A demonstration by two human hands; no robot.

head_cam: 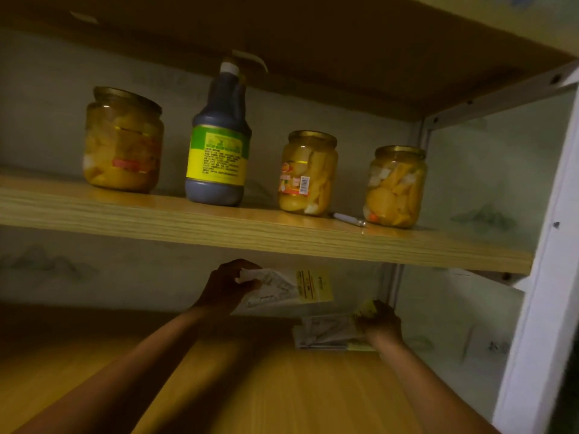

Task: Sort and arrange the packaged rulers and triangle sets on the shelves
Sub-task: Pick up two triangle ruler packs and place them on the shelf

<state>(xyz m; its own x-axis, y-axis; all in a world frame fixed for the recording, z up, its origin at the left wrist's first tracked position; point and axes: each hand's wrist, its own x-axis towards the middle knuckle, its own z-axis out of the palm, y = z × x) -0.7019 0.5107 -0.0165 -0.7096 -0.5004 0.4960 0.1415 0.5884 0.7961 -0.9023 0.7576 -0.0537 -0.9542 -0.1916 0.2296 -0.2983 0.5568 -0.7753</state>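
Note:
Under the upper shelf, my left hand (226, 288) grips one clear ruler-and-triangle packet (283, 289) with a yellow header card, held up in the air at the back of the lower shelf (282, 389). To the right, my right hand (379, 321) grips the yellow end of a small stack of similar packets (326, 335), which lies on the lower shelf near the back right corner. The held packet hangs just above and left of the stack, apart from it.
The upper wooden shelf (250, 228) carries three jars of yellow fruit (308, 173), a dark sauce bottle (219, 145) and a small pen-like object (348, 219). A white metal frame post (545, 277) bounds the right side. The wall lies behind.

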